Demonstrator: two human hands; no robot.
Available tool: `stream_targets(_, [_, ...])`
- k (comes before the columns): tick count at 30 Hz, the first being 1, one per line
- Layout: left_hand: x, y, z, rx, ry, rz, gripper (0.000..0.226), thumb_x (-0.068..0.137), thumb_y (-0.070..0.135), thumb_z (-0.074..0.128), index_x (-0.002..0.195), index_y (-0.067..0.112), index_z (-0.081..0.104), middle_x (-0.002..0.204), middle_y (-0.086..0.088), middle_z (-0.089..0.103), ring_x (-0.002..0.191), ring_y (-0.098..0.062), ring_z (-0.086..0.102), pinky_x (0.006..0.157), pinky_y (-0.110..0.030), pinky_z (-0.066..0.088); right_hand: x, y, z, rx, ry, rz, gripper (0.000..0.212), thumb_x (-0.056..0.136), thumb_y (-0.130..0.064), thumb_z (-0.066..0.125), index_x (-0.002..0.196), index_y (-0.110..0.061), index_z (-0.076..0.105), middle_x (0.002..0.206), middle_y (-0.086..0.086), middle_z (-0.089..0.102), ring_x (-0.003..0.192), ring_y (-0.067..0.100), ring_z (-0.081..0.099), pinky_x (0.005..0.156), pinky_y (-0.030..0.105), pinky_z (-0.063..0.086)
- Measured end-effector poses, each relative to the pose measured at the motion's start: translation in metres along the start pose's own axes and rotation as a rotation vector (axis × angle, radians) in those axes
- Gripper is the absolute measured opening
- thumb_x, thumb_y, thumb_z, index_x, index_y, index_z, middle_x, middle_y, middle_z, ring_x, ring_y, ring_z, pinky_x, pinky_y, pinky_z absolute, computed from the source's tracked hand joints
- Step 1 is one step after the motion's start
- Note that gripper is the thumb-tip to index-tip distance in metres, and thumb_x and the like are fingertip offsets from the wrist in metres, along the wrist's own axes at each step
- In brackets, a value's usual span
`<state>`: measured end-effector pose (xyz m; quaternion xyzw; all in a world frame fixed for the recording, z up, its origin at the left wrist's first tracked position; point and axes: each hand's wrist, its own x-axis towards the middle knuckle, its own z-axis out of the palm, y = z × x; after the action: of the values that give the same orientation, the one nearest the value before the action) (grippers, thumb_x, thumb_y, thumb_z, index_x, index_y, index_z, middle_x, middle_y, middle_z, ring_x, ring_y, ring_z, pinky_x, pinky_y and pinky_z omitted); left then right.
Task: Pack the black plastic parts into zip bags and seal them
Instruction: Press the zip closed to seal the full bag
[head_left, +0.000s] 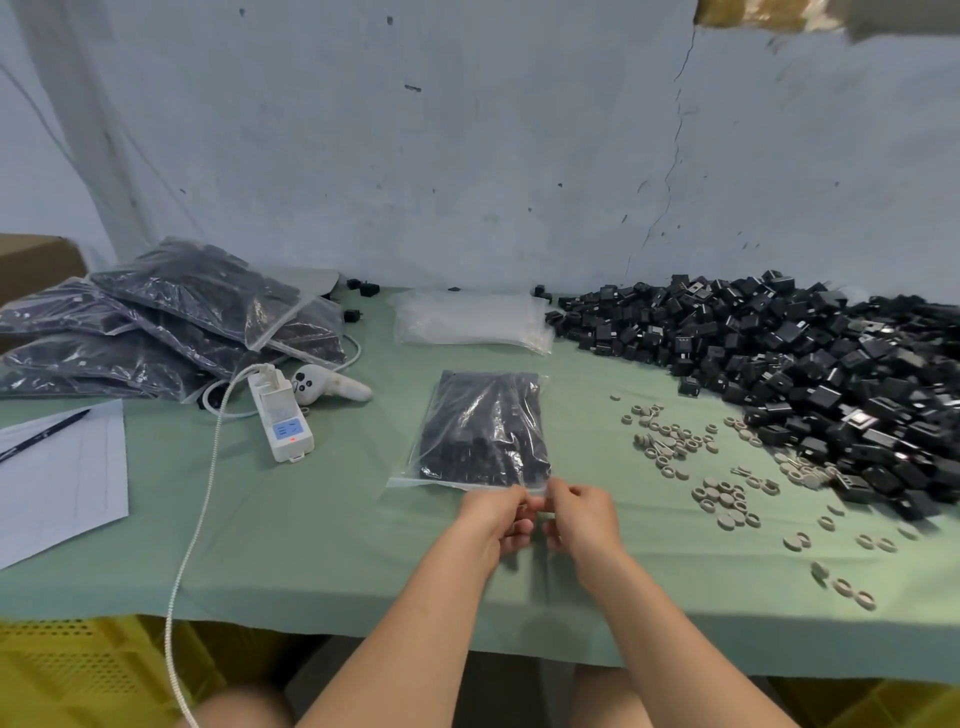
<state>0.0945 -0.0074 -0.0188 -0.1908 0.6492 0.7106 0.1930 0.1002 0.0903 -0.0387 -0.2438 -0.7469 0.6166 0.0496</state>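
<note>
A clear zip bag filled with black plastic parts lies flat on the green table cloth, its zip strip toward me. My left hand and my right hand meet at the right end of that strip, both pinching it between thumb and fingers. A large heap of loose black plastic parts covers the right side of the table. A stack of empty clear zip bags lies behind the filled bag. Several filled bags are piled at the back left.
A white power strip with a braided white cable and a white controller sit left of the bag. Paper with a pen lies far left. Small beige rings are scattered to the right. Yellow crates stand under the table.
</note>
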Motion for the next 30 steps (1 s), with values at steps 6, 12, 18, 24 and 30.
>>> stream_targets(6, [0.005,-0.001,0.001,0.011,0.001,-0.067,0.029,0.096,0.017,0.056,0.068,0.018,0.051,0.049,0.007,0.046,0.032,-0.002,0.034,0.033,-0.012,0.031,0.006,0.011,-0.008,-0.234,-0.061,-0.131,0.034,0.1,-0.027,0.051,0.072,-0.01,0.056,0.064,0.009,0.06,0.046,0.023,0.052,0.043,0.025,0.042])
stream_targets(12, [0.002,-0.005,0.026,-0.077,-0.012,-0.087,0.037,0.096,0.022,0.062,0.061,0.017,0.048,0.038,0.008,0.043,0.03,-0.001,0.035,0.032,-0.01,0.031,0.007,0.012,-0.015,-0.079,-0.128,-0.085,0.039,0.102,-0.025,0.052,0.065,-0.012,0.055,0.048,0.0,0.059,0.04,0.019,0.05,0.036,0.022,0.038])
stream_targets(18, [0.006,-0.003,0.025,-0.116,0.018,-0.098,0.032,0.093,0.014,0.056,0.062,0.017,0.052,0.035,0.01,0.046,0.031,0.001,0.039,0.034,-0.01,0.034,0.005,0.011,-0.013,-0.039,-0.128,-0.038,0.039,0.1,-0.024,0.052,0.064,-0.013,0.059,0.06,0.01,0.064,0.056,0.025,0.056,0.045,0.029,0.041])
stream_targets(24, [0.003,-0.003,0.024,-0.157,0.077,-0.078,0.028,0.087,0.007,0.054,0.06,0.015,0.052,0.043,0.004,0.044,0.032,-0.004,0.035,0.034,-0.01,0.03,0.0,0.008,-0.004,-0.079,0.018,-0.036,0.033,0.099,-0.023,0.051,0.071,-0.008,0.061,0.068,0.014,0.065,0.049,0.025,0.053,0.05,0.031,0.044])
stream_targets(30, [0.011,0.001,0.0,-0.266,0.16,-0.091,0.028,0.092,0.005,0.05,0.065,0.013,0.054,0.051,0.005,0.047,0.032,0.001,0.037,0.03,-0.01,0.027,0.002,0.007,-0.006,0.031,0.058,0.058,0.025,0.096,-0.022,0.052,0.076,-0.009,0.06,0.06,0.007,0.06,0.04,0.016,0.05,0.035,0.017,0.032])
